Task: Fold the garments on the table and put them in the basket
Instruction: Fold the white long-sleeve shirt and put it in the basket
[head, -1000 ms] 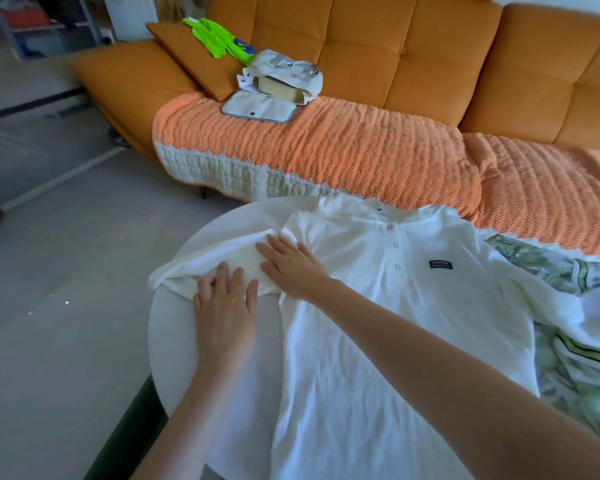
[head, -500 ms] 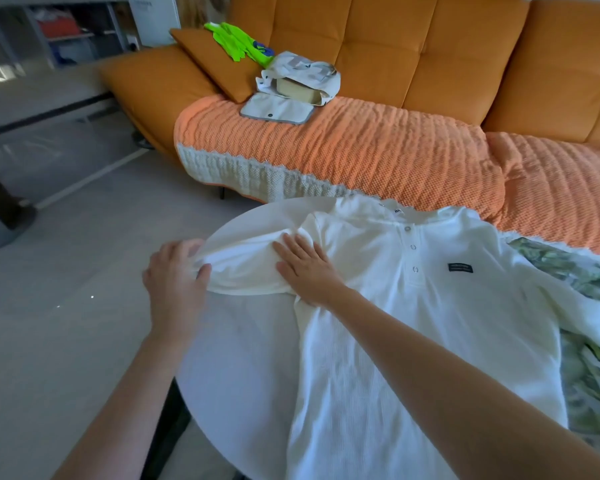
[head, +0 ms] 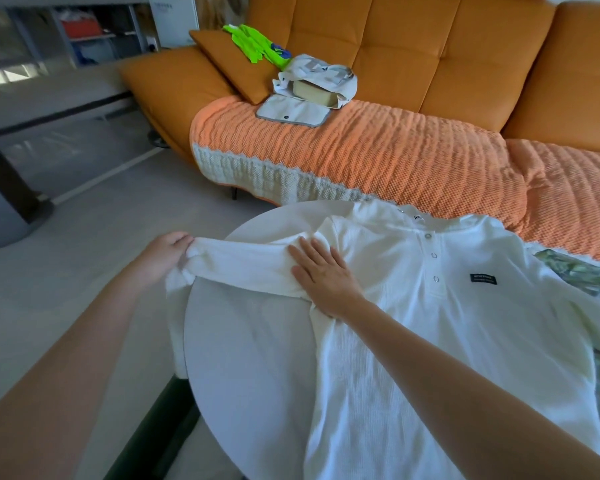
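The white shirt [head: 447, 323] lies face-up on the round worktop [head: 243, 358]. Left hand [head: 163, 254] grips the cuff, stretching the sleeve [head: 243, 268] straight; right hand [head: 326, 275] presses flat, anchoring the shoulder.

An orange sofa [head: 430, 64] fills the background. A textured orange throw [head: 361, 157] with a white edge drapes over the sofa's seat. At the sofa's left end leans an orange cushion [head: 229, 71] with bright green fabric [head: 253, 43] on it. On the sofa's seat sits a pale fabric bag [head: 326, 72] holding a beige box [head: 314, 93]. A shelf unit [head: 94, 29] stands beyond the sofa's left end.
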`<state>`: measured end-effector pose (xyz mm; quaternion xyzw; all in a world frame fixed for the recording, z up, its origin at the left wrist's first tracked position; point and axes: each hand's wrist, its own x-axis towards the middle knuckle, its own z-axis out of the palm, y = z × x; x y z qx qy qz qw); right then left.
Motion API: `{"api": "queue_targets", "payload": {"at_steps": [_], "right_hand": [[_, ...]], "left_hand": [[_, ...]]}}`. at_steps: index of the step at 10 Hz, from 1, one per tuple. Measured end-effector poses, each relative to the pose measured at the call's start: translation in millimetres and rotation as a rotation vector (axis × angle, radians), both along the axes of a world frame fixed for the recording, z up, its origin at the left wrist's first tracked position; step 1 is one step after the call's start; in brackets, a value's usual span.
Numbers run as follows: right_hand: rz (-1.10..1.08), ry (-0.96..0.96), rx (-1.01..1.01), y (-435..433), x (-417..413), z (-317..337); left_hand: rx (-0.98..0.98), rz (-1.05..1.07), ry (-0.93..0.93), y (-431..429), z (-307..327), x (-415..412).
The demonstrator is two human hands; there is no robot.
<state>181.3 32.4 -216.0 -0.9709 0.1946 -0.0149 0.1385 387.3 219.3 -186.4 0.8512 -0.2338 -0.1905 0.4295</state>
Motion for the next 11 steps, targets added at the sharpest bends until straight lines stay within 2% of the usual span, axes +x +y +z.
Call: {"api": "queue_targets", "payload": {"at_steps": [1, 2, 3, 4, 5, 6, 7, 8, 9, 10, 11], "right_hand": [[-0.001, -0.004, -0.006, 0, 0, 0], [-0.003, -0.004, -0.010, 0, 0, 0], [-0.006, -0.006, -0.002, 1, 0, 1], [-0.010, -0.013, 0.003, 1, 0, 1], [-0.011, -0.012, -0.012, 1, 0, -1], [-0.017, -0.043, 0.004, 1, -1, -2], [-0.034, -0.153, 0.035, 1, -4, -1], [-0.006, -0.186, 0.033, 2, -7, 0], [-0.029, -0.157, 0.067, 1, -5, 0], [-0.030, -0.092, 0.031, -4, 2, 9], [0.006, -0.110, -0.021, -8, 13, 23]], "left_hand": [[-0.063, -0.051, 0.081, -5, 7, 8], [-0.049, -0.159, -0.007, -7, 3, 9], [-0.123, -0.054, -0.123, -9, -18, 14], [-0.036, -0.031, -0.111, -18, -32, 11], [0.217, -0.030, -0.050, -17, -35, 8], [0.229, 0.017, -0.088, -12, -28, 8], [0.030, 0.079, -0.107, -16, -25, 8], [-0.117, 0.160, 0.010, -15, -28, 13], [0.167, 0.177, -0.091, -18, -30, 12], [0.367, 0.163, -0.341, -24, -20, 0], [0.175, 0.120, -0.568, -33, -5, -29]]}}
